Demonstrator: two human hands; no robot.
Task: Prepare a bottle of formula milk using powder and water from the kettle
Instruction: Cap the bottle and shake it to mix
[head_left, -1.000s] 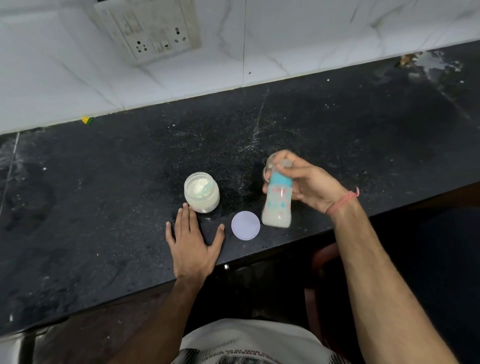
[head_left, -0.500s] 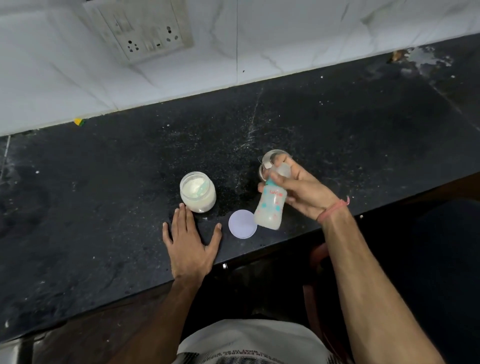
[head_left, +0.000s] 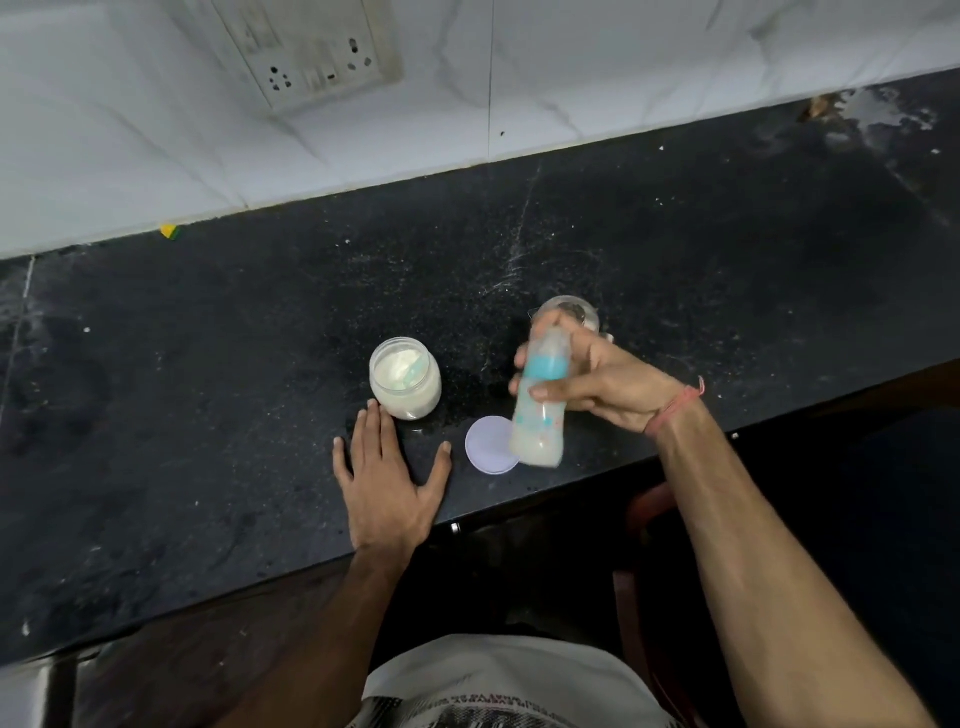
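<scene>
Right hand (head_left: 597, 384): fingers wrapped round the upper part of the feeding bottle (head_left: 540, 400), thumb across its front. I see the bottle lifted off the counter, near upright, blurred. Teal collar under the fingers, milky liquid in the lower half. Small coloured print on the bottle wall, too smeared for me to read. Red thread band (head_left: 675, 408) on that wrist.

Left hand (head_left: 387, 478): flat on the countertop (head_left: 208, 415), palm down, fingers spread, holding nothing. Fingertips sit just short of the powder jar (head_left: 405, 384), which stands open, white powder inside with a pale scoop half buried. No label visible to me on the jar.

Round white lid (head_left: 491, 444) lies flat between the two hands, partly behind the bottle's base. A clear dome cap (head_left: 569, 312) rests on the counter just beyond the right hand's fingers.

Edges: the lid and left palm are close to the counter's front edge; the right forearm crosses that edge. Black stone runs bare and wide to the left and toward the white tiled wall (head_left: 623, 78). Socket plate (head_left: 311, 47) on the wall, no lettering I can make out. Print on my shirt (head_left: 493, 691) at frame bottom, unreadable.
</scene>
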